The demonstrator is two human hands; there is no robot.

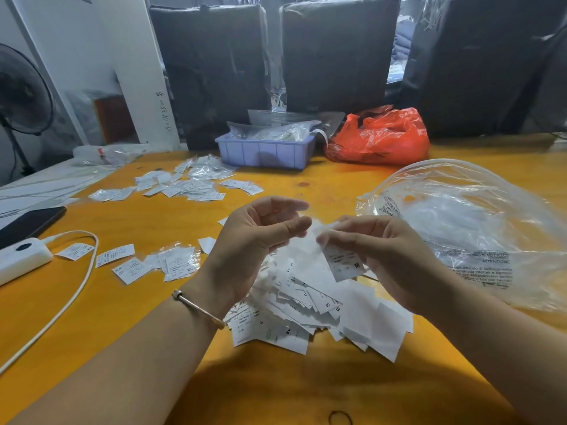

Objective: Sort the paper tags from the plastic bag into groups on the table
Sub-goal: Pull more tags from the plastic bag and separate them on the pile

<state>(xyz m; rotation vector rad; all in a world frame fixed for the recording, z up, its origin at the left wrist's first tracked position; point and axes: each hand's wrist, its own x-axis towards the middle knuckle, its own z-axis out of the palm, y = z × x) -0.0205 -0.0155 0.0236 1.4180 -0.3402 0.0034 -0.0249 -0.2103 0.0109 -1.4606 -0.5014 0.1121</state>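
From the head camera, both bare hands hover above the glossy orange-yellow wooden table (153, 317), directly over a loose heap of white printed paper tags (310, 311) that lies between the forearms. The right hand (377, 256) has its thumb and forefingers closed on a small white paper tag marked "M" (345, 263), which hangs down from the pinch just above the heap. The left hand (257, 237) is half curled, its thumb reaching toward the top edge of the same paper; the motion blur there makes it impossible to tell whether it actually grips anything. A thin metal bangle (199, 308) sits on the left wrist.

The large clear plastic bag with black warning print (466, 228) lies crumpled and open on the table to the right, near the right hand. Sorted groups already lie on the table: a few tags and a small clear-wrapped bundle marked "XL" (178, 262) to the left of the heap, and a wider scatter of tags and clear sleeves (190, 185) farther back.

Behind that scatter stands a lavender plastic tray (264, 151) holding clear packets, with a crumpled red plastic bag (380, 139) just beside it (touching or not, unclear). At the far left lie a white power strip with its cable (21, 259) and a dark phone (27, 223).
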